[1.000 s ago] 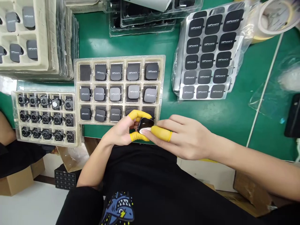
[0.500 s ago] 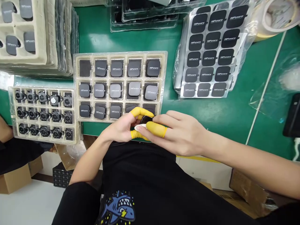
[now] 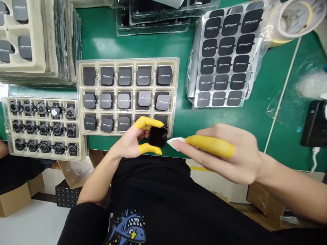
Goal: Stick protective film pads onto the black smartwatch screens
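Note:
Between the yellow-covered thumb and finger of my left hand (image 3: 135, 137) is a square black glossy piece (image 3: 157, 136), its dark face showing. My right hand (image 3: 224, 151), one finger in a yellow cover, pinches a small white cloth (image 3: 175, 143) just right of the black piece, not touching it. Behind my left hand lies a tray (image 3: 176, 98) of dark square pieces, most with a printed label; its top-left compartment shows a dark pad without a label. My left fingers overlap the tray's front edge.
To the left is a tray of small black devices (image 3: 44, 128), with stacked trays (image 3: 41, 64) behind. Sheets of black labels (image 3: 222, 81) lie at the right rear, beside a tape roll (image 3: 301, 17). A black phone-like device (image 3: 313, 124) with a white cable sits far right.
My right hand has drawn back to the right with the white cloth, away from the black piece. The black piece in my left hand now shows its whole face.

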Available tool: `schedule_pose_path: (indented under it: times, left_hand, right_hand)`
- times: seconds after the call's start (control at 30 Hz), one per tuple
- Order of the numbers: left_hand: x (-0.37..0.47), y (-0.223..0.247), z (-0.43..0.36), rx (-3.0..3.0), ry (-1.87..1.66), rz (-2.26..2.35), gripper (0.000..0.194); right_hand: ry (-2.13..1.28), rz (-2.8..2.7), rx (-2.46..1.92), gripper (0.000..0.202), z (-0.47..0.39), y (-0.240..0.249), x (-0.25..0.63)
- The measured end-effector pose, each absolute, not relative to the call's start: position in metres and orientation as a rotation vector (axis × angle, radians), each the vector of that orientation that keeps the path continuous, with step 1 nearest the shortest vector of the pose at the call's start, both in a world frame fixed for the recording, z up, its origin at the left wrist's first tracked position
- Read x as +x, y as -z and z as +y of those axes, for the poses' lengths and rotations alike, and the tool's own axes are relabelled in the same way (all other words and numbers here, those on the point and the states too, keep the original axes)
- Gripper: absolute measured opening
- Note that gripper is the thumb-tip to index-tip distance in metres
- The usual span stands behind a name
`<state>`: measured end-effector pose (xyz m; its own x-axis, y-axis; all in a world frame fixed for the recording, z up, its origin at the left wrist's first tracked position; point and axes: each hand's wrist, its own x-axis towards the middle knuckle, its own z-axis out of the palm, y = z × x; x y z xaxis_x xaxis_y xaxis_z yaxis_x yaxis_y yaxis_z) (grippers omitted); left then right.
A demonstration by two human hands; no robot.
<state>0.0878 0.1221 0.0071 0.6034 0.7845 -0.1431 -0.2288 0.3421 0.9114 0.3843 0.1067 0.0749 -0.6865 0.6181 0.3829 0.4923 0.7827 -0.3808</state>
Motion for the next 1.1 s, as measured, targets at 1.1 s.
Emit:
schedule_pose_path:
  times: [1.1]
  left_hand:
    - [0.087,-0.009,0.124,1.083,-0.852,0.623,0.070]
  right_hand:
    - [-0.286,-2.519,-0.631,0.038,0.116,-0.083,0.348]
